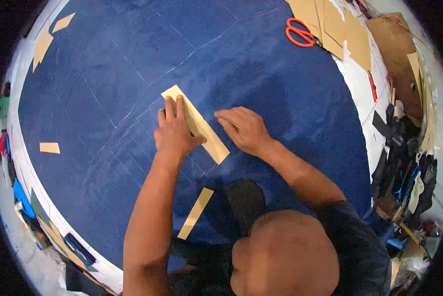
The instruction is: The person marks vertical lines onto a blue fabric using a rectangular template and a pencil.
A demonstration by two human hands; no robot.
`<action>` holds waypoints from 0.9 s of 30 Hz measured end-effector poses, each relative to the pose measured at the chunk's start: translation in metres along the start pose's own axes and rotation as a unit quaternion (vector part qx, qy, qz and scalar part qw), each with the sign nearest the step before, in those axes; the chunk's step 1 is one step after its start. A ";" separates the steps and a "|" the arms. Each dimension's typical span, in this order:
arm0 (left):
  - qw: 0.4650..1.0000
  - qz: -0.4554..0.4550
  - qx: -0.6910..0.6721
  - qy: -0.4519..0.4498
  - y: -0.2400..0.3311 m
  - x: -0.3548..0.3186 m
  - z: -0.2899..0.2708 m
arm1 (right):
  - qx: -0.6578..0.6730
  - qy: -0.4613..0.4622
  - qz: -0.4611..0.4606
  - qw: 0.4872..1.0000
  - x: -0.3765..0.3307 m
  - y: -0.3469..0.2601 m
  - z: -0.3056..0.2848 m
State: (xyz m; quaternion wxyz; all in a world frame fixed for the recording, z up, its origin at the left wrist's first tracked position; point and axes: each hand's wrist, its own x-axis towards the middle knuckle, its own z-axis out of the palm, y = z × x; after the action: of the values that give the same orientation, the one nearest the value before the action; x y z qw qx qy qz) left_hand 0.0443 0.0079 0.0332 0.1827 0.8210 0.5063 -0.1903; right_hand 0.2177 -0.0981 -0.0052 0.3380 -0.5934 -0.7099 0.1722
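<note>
A wide sheet of dark blue fabric [300,98] carries thin pale chalk-like lines. On it lies a long tan card strip [209,135], slanting from upper left to lower right. My left hand [174,128] rests on this strip with fingers stretched out and apart, pressing it flat. Just right of the strip, my right hand [243,129] is closed in a pinch close over the fabric. Whatever its fingertips hold, if anything, is too small to make out. A shorter tan card strip [196,213] lies nearer to me, below my hands.
Red-handled scissors [299,33] lie at the upper right beside stacked tan card pieces [330,24]. A red pen [372,86] is on the white surface. Dark cloth scraps [404,128] are heaped at right. Small card pieces [49,147] sit along the left.
</note>
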 end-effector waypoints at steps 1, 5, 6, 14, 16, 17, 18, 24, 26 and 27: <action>1.000 0.002 0.009 0.007 0.000 0.001 0.002 | 0.018 0.026 0.051 0.998 0.003 0.004 0.005; 0.998 0.015 0.006 0.053 -0.010 -0.001 0.011 | -0.056 -0.032 -0.072 0.995 -0.005 -0.005 0.034; 0.998 0.023 -0.003 0.066 -0.010 -0.002 0.012 | -0.052 -0.033 -0.072 0.996 -0.008 -0.004 0.035; 0.994 0.048 -0.012 0.098 -0.012 -0.004 0.015 | -0.152 -0.041 -0.069 0.985 -0.016 -0.005 0.040; 0.989 0.065 -0.026 0.130 -0.014 -0.010 0.022 | -0.145 -0.055 -0.063 0.986 -0.016 -0.004 0.038; 0.983 0.098 -0.034 0.152 -0.016 -0.014 0.028 | -0.139 -0.071 -0.055 0.986 -0.017 -0.003 0.036; 0.976 0.127 -0.040 0.173 -0.019 -0.020 0.032 | -0.134 -0.069 -0.059 0.987 -0.016 -0.005 0.036; 0.982 0.113 -0.076 0.133 -0.017 -0.030 0.038 | -0.116 -0.071 -0.038 0.990 -0.023 -0.002 0.039; 0.983 0.122 -0.061 0.124 -0.019 -0.029 0.037 | -0.113 -0.074 -0.040 0.990 -0.023 -0.002 0.043; 0.985 0.110 -0.063 0.114 -0.016 -0.028 0.035 | -0.106 -0.079 -0.031 0.991 -0.022 -0.002 0.041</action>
State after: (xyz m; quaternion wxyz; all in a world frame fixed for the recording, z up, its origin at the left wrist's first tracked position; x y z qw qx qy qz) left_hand 0.0141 -0.0235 0.0152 0.1946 0.8747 0.4418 -0.0420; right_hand 0.1900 -0.1132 -0.0390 0.2216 -0.5881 -0.7666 0.1316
